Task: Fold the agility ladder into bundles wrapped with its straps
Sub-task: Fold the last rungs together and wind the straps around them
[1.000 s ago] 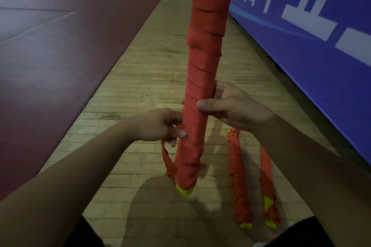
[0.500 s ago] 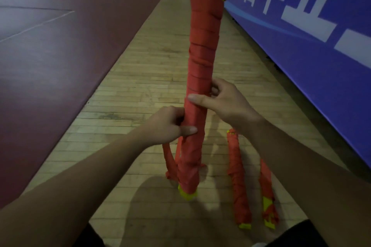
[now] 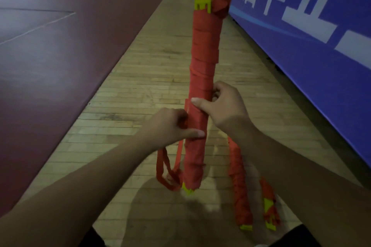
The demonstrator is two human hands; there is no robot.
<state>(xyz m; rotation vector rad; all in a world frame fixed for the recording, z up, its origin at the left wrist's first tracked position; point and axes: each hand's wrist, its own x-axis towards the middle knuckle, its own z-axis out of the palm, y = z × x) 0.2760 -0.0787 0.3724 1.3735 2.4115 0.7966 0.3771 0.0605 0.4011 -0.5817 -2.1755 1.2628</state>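
1. The ladder bundle [image 3: 202, 86] stands upright in front of the person, its lower end down by the wooden floor [image 3: 140, 96]. That probably keeps it steady for wrapping.
2. The right hand [image 3: 222, 106] has its grip clamped round the bundle's middle. The left hand [image 3: 166, 126] pinches the loose strap [image 3: 166, 168] against it.
3. Two finished bundles [image 3: 240, 186] lie to the right, near the blue banner wall [image 3: 321, 66]. Nothing blocks the strap.

Large white characters, partly cropped, one resembling 业, on the blue wall banner [image 3: 313, 94].
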